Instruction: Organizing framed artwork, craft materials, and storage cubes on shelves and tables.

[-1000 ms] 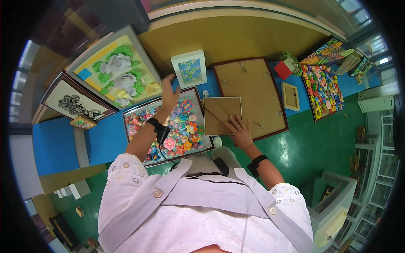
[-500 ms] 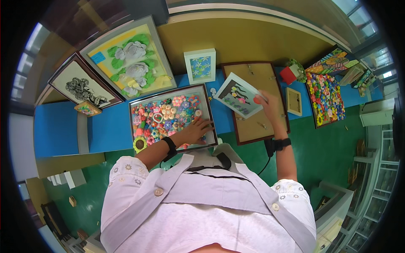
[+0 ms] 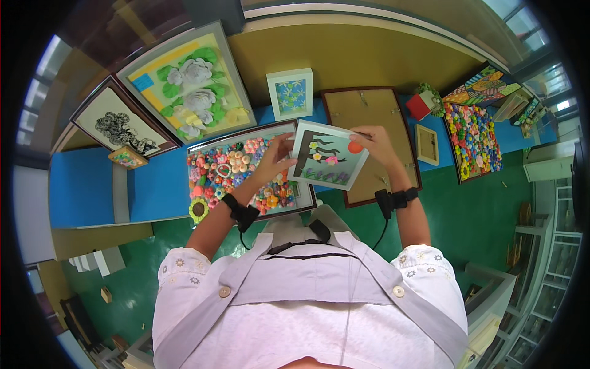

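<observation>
A small white picture frame (image 3: 320, 180) is held up by its upper right corner in my right hand (image 3: 376, 144), fingers closed round it. Its picture has dark wavy branches, pink and yellow flowers and a red disc on a grey ground. At the frame's left edge is my left hand (image 3: 273, 161), thumb and fingers apart; I cannot tell whether they touch it. Below that hand lies a large dark-edged frame (image 3: 249, 132) full of colourful clay flowers and beads. Partly behind the white frame rests a brown frame (image 3: 359, 114), back side up.
On the blue table (image 3: 157, 190) stand a paper-flower picture (image 3: 196, 92), a black-and-white picture (image 3: 123, 126) and a white frame with blue flowers (image 3: 292, 95). To the right are a small wooden frame (image 3: 427, 145), a red pot plant (image 3: 422, 106) and a colourful button panel (image 3: 473, 141).
The white frame has moved left and nearer to me, turning more upright, with my right hand on it. My left hand has lifted from the clay-flower frame to the white frame's left edge.
</observation>
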`<action>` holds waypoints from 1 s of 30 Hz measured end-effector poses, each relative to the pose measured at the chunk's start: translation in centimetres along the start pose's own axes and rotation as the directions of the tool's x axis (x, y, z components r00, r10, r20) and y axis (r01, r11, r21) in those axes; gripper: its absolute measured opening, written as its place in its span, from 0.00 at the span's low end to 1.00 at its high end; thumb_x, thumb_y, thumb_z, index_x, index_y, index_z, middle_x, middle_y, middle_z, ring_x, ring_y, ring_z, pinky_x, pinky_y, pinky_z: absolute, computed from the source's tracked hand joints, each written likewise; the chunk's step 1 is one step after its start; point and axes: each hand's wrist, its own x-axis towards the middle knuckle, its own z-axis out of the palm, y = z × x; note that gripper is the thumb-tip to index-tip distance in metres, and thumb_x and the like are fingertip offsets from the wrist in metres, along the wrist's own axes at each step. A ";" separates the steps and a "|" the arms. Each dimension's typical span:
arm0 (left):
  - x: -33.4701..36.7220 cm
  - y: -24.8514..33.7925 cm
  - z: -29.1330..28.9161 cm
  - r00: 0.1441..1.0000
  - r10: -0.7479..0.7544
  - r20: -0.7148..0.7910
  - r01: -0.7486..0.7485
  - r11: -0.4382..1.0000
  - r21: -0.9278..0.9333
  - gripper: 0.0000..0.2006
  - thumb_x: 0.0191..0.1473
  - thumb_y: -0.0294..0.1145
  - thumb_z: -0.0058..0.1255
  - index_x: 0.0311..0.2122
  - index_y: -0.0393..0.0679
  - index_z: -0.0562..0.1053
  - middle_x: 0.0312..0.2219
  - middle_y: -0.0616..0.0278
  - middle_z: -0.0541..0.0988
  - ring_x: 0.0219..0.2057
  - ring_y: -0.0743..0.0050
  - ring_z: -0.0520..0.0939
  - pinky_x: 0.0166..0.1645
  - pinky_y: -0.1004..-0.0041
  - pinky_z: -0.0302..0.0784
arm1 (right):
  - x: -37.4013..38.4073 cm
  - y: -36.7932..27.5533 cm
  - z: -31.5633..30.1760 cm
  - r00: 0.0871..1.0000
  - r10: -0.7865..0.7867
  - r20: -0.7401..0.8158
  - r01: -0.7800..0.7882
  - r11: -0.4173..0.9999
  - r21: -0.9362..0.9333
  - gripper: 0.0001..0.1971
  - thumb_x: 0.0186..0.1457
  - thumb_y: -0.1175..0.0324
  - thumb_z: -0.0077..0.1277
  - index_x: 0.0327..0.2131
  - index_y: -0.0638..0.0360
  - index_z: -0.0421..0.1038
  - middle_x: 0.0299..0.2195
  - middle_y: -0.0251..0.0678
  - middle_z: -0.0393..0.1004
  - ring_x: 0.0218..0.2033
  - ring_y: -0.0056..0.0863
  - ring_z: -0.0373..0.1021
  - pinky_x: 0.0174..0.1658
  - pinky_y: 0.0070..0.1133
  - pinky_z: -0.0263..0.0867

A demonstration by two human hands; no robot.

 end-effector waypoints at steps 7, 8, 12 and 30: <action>2.7 -0.4 0.7 0.983 -0.178 0.035 0.164 0.956 0.242 0.10 0.51 0.32 0.45 0.35 0.37 0.69 0.24 0.71 0.70 0.26 0.86 0.68 0.28 0.82 0.63 | -3.2 2.3 -0.6 0.979 0.068 -0.192 -0.025 0.976 0.216 0.13 0.48 0.68 0.48 0.37 0.65 0.69 0.29 0.33 0.71 0.30 0.16 0.65 0.34 0.14 0.60; 2.5 -1.3 0.0 0.983 -0.185 -0.010 0.182 0.952 0.245 0.10 0.52 0.32 0.44 0.36 0.37 0.68 0.25 0.71 0.70 0.26 0.86 0.69 0.29 0.82 0.64 | -4.2 3.4 -1.2 0.948 0.177 -0.265 -0.089 0.946 0.311 0.14 0.48 0.68 0.47 0.39 0.63 0.67 0.31 0.34 0.71 0.33 0.18 0.65 0.37 0.16 0.60; 1.6 -4.1 -2.8 0.920 -0.354 -0.171 0.364 0.931 0.031 0.10 0.52 0.31 0.44 0.38 0.40 0.68 0.28 0.69 0.71 0.28 0.83 0.71 0.32 0.80 0.66 | -11.6 9.6 -4.9 0.879 0.206 -0.430 -0.293 0.945 -0.147 0.22 0.46 0.68 0.48 0.48 0.54 0.61 0.45 0.36 0.65 0.45 0.31 0.62 0.46 0.29 0.56; -12.2 -0.5 5.2 0.606 -0.241 -0.758 0.028 0.959 -0.283 0.12 0.54 0.31 0.38 0.44 0.41 0.62 0.39 0.63 0.69 0.42 0.70 0.70 0.46 0.69 0.65 | -15.6 15.3 -11.9 0.889 -0.347 0.300 0.432 0.412 -0.803 0.24 0.38 0.74 0.44 0.45 0.52 0.63 0.47 0.33 0.62 0.51 0.31 0.58 0.48 0.28 0.60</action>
